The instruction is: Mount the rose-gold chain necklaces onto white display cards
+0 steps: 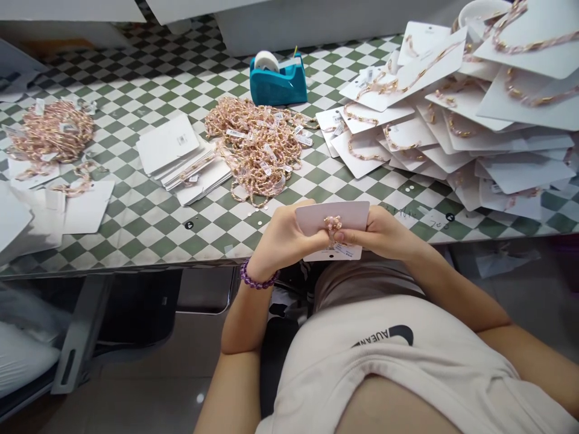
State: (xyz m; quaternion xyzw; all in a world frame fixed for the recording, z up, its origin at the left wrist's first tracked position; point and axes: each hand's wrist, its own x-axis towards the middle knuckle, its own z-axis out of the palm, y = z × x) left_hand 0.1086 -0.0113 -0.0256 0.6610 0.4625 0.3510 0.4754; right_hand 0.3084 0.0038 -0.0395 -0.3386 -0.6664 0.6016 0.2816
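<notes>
At the table's front edge, a white display card (312, 220) is held between my two hands. My left hand (284, 238) grips the card's left side, thumb across its face and fingers behind. My right hand (384, 235) closes on the other side, with its thumb pressed beside a small bunch of pink and gold beads (333, 223) at the card's middle. Both thumb tips meet just under the beads. Printed label text and a dark hole show near the card's lower edge. Whatever lies behind the card is hidden.
Beyond my hands lie a heap of beaded strands (257, 144), a stack of white cards (169, 144) and a teal tape dispenser (278, 81). Carded strands (407, 129) pile up at right. Another beaded heap (54, 129) sits at left on the checkered tablecloth (149, 241).
</notes>
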